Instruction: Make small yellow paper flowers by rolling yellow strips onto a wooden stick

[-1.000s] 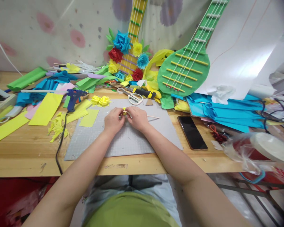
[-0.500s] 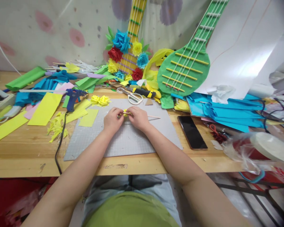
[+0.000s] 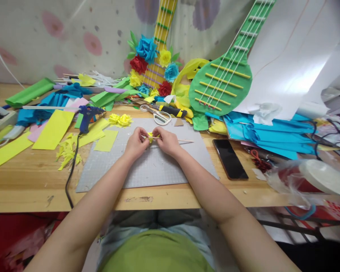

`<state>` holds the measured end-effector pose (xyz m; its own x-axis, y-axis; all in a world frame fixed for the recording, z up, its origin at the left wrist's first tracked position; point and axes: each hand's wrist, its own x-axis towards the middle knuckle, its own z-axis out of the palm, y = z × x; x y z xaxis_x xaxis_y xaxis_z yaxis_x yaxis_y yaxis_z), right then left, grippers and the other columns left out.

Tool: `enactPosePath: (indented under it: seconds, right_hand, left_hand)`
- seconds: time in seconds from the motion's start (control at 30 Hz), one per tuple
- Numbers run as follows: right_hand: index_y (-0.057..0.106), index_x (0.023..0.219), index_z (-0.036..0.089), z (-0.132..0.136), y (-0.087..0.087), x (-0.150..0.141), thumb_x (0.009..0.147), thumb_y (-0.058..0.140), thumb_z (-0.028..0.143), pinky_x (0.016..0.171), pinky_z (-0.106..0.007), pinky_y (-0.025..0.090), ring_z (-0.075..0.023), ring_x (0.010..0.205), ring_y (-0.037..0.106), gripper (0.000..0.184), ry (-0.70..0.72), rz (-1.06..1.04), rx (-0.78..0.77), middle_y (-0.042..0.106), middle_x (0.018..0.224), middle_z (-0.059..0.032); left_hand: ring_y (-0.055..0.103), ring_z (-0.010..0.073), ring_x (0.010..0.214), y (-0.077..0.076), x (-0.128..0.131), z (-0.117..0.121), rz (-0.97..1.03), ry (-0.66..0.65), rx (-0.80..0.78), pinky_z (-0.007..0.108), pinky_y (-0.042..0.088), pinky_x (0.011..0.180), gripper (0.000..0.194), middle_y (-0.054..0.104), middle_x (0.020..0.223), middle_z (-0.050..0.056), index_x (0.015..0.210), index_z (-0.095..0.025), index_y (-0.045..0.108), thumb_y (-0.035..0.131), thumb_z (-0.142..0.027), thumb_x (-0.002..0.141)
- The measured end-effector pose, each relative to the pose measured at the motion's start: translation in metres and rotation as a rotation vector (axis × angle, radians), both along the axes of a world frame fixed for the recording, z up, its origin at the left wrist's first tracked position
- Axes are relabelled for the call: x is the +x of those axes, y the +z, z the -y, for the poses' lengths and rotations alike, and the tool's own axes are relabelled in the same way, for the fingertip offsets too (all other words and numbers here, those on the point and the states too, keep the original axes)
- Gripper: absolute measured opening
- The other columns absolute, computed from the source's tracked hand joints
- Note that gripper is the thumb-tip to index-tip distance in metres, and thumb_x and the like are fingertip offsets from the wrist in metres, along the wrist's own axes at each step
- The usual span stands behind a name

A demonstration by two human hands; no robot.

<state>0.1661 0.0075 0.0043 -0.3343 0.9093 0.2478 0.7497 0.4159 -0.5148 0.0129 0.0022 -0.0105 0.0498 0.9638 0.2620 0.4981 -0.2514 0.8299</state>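
Note:
Over the grey cutting mat (image 3: pixel 158 173), both hands meet at a small piece of yellow crepe paper (image 3: pixel 150 136). My left hand (image 3: pixel 136 143) pinches the paper from the left, its fingers partly hiding it. My right hand (image 3: pixel 167 141) has its fingers closed round a thin wooden stick (image 3: pixel 187 141) that crosses the yellow paper and sticks out to the right. Just behind the hands lie yellow paper flowers (image 3: pixel 120 120) and white-handled scissors (image 3: pixel 162 118). A yellow paper rectangle (image 3: pixel 107 141) rests left of my left hand.
A blue glue gun (image 3: pixel 86 119) with its cord stands at left among yellow strips and shreds (image 3: pixel 68 151). A phone (image 3: pixel 230 158) lies right of the mat. Behind are a green paper-covered lute (image 3: pixel 221 85), a flowered yellow one (image 3: pixel 152 73) and blue crepe paper (image 3: pixel 272 134).
The fingers of both hands have shifted slightly around the yellow paper, and more of the paper and stick shows between them. Other things stay in place; the view moved a little.

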Motion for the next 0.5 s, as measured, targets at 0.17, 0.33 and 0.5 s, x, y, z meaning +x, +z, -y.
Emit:
enactPosePath:
  seconds: [0.17,0.33,0.5]
  right_hand:
    - [0.048,0.092,0.025,-0.001,-0.001,0.002,0.071,0.043,0.012,0.067,-0.024,0.037,-0.0125,0.078,0.056,0.026,0.012,-0.035,0.0,0.062,0.089,0.0046]
    - [0.047,0.089,0.021,-0.001,0.004,0.006,0.077,0.047,0.029,0.064,-0.024,0.036,-0.0127,0.074,0.052,0.014,0.048,-0.095,0.043,0.059,0.086,0.0007]
    - [0.05,0.079,0.018,-0.005,0.007,0.011,0.082,0.039,0.021,0.068,-0.025,0.035,-0.0139,0.075,0.048,0.012,0.051,-0.041,0.157,0.056,0.08,-0.0035]
  left_hand:
    - [0.044,0.0049,0.051,-0.001,-0.001,-0.002,0.06,-0.06,0.01,0.019,0.036,0.048,0.019,0.052,0.074,-0.004,0.081,-0.02,0.036,0.05,-0.019,0.067]
    - [0.044,0.004,0.052,-0.002,-0.002,-0.002,0.069,-0.102,0.019,0.018,0.037,0.05,0.021,0.051,0.075,-0.004,0.083,-0.02,0.035,0.051,-0.02,0.069]
    - [0.046,0.0044,0.056,-0.004,-0.001,-0.002,0.101,-0.175,0.013,0.017,0.038,0.052,0.024,0.052,0.076,-0.003,0.089,-0.02,0.034,0.051,-0.026,0.073]
